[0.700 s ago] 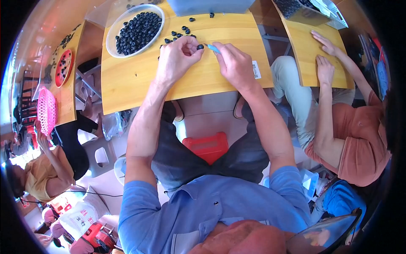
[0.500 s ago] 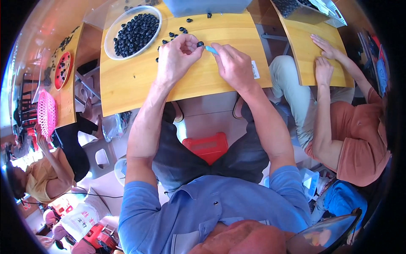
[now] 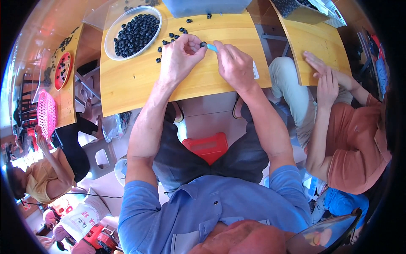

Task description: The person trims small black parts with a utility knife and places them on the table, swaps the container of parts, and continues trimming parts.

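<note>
While L hand (image 3: 182, 57) pinches dark berry (image 3: 203, 44) over table (image 3: 127, 86), R hand (image 3: 235, 65) grips blue tool (image 3: 212, 48), end at berry; if tool slips off round skin, could jab L hand or knock berry twd loose berries (image 3: 171, 35) nr bowl (image 3: 160, 26).

Your view's bright overall. Strongest light's at far left: blown-out glare by the person in yellow (image 3: 47, 173), bluish haze along that rim. Your table (image 3: 127, 89) is evenly lit; the floor (image 3: 203, 111) catches a bright patch. Fisheye bends the outer edges, corners go black. Your hands (image 3: 234, 63) look fairly sharp; dark berries (image 3: 136, 34) lose detail.
</note>
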The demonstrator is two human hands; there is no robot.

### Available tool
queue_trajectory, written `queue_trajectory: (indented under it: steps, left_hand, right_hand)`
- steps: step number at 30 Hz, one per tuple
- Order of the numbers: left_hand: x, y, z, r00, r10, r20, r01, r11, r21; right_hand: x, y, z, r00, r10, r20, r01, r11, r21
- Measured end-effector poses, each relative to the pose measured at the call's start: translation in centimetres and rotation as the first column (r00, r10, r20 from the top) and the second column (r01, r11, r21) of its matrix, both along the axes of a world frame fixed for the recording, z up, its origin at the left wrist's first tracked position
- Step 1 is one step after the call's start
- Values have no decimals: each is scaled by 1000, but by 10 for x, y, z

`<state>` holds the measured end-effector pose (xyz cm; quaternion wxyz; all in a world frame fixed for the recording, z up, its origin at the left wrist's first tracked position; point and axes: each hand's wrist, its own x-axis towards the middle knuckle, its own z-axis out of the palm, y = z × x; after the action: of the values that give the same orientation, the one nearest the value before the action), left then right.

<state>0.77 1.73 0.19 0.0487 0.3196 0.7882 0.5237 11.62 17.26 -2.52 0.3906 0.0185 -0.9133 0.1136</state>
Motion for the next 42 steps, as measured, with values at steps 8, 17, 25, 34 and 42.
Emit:
queue_trajectory:
  steps: [8, 17, 25, 34, 42]
  left_hand:
    - [0, -5, 0, 999, 32, -26, -28, 991, 132]
    - [-27, -28, 0, 954, 147, -262, -110, 982, 152]
    - [-100, -89, -2, 650, 471, -597, -541, 838, 72]
    - [-55, -65, -2, 886, -172, -431, 28, 947, -320]
    - [-56, -61, -11, 895, -243, -373, 8, 847, -532]
  right_hand:
    - [-10, 15, -16, 977, -132, 166, 137, 990, -20]
    - [-10, 18, -14, 981, -129, 146, 142, 986, -82]
    - [-12, 20, -15, 989, -113, 94, 120, 990, -72]
    - [-11, 21, -16, 986, -113, 124, 122, 991, -61]
    - [-11, 20, -12, 984, -101, 144, 113, 990, -78]
